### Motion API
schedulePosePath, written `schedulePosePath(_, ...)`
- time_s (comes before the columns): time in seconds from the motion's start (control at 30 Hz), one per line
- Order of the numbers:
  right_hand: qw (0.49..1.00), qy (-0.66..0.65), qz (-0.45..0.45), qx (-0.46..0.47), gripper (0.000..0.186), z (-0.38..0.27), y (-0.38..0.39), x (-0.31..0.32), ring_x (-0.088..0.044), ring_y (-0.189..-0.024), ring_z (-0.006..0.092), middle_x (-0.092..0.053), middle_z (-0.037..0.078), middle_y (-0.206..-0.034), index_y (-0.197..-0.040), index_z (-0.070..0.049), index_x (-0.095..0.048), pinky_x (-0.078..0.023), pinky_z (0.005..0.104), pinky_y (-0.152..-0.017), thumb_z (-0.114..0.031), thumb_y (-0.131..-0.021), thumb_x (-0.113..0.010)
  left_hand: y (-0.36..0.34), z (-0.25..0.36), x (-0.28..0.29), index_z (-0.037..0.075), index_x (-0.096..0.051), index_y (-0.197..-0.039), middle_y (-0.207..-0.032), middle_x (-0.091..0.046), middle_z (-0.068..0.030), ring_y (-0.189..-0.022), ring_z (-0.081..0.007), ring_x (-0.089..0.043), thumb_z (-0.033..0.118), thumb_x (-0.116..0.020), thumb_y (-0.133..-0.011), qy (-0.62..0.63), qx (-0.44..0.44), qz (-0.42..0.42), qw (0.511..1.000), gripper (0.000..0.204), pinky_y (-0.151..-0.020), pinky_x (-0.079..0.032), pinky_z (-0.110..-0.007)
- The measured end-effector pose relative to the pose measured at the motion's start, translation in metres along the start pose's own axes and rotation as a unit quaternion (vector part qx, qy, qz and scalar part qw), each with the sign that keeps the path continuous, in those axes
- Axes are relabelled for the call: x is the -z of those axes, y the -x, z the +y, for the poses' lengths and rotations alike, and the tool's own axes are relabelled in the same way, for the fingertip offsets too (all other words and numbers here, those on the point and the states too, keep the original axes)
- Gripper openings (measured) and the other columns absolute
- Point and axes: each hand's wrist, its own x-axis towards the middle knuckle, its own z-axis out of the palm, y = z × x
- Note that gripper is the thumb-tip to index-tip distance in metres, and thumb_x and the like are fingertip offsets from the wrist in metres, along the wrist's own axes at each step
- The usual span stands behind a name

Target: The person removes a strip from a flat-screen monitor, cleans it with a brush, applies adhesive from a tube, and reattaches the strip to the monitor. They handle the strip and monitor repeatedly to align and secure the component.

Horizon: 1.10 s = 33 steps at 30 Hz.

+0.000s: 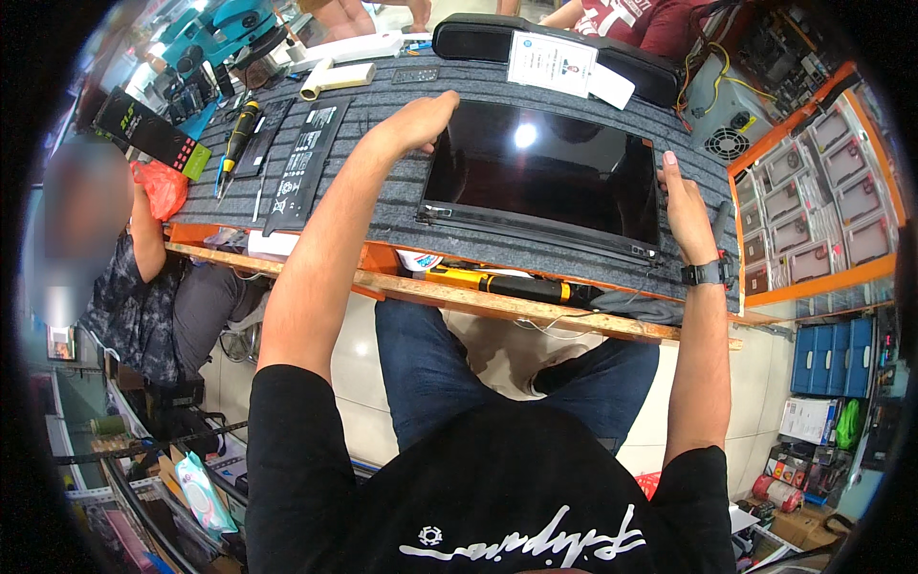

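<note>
A laptop screen [545, 177], dark and glossy in a black frame, lies on a grey ribbed mat [387, 206] in front of me. A bare strip with hinge mounts runs along its near edge. At its far left corner my left hand [424, 121] is closed on the edge, fingers curled. My right hand [685, 212] holds the right edge, thumb up along the side; its other fingers are mostly hidden. A dark watch [705, 274] is on my right wrist.
Left of the screen lie a flat black laptop battery [308, 163] and a yellow-black screwdriver [241, 139]. A remote control [416, 74] and a paper card [550, 65] lie beyond. A power supply [727, 120] stands far right. Another person [143, 287] sits at left.
</note>
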Motion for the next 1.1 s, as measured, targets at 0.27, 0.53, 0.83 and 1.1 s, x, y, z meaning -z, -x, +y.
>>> schedulePosePath(0.27,0.977,-0.126,0.092,0.142,0.046,-0.028,0.073,0.028,-0.06,-0.094,0.0174,-0.066,0.01,-0.106,-0.126,0.002,-0.066,-0.048,0.0326,-0.085,-0.039,-0.109,-0.054,0.081,-0.048,0.015,-0.001,-0.066,-0.127,-0.109,-0.07,-0.0117,-0.093,-0.0188,-0.069,0.04,-0.059,-0.1,0.134,-0.106,0.156,0.973,0.05,-0.08,-0.051,-0.031)
schedulePosePath(0.53,0.978,-0.121,0.142,0.091,0.034,0.037,0.134,0.076,-0.045,-0.068,0.0047,-0.053,-0.004,-0.074,-0.092,-0.003,-0.07,-0.036,0.0212,-0.063,-0.032,-0.107,-0.062,0.162,-0.1,-0.035,0.002,-0.068,-0.117,-0.097,-0.071,-0.0023,-0.086,-0.0091,-0.065,0.019,-0.064,-0.104,0.24,-0.166,0.205,0.934,0.022,-0.075,-0.047,-0.024)
schedulePosePath(0.83,0.97,0.089,0.216,0.071,0.052,0.076,0.094,0.093,-0.055,-0.072,0.0127,-0.061,0.004,-0.078,-0.105,0.004,-0.07,-0.045,0.0286,-0.068,-0.047,-0.104,-0.062,0.169,-0.093,-0.056,0.001,-0.073,-0.113,-0.09,-0.067,-0.005,-0.077,-0.0141,-0.06,0.008,-0.076,-0.089,0.052,-0.237,0.238,0.941,0.025,-0.075,-0.05,-0.03)
schedulePosePath(1.1,0.951,0.252,0.177,0.024,0.088,0.058,0.06,0.06,-0.065,-0.119,0.0457,-0.067,0.035,-0.121,-0.136,0.008,-0.059,-0.049,0.0454,-0.101,-0.07,-0.095,-0.057,0.167,-0.095,-0.063,0.0,-0.073,-0.106,-0.09,-0.065,-0.0081,-0.076,-0.0176,-0.061,0.009,-0.076,-0.089,0.057,-0.249,0.233,0.938,0.018,-0.071,-0.05,-0.031)
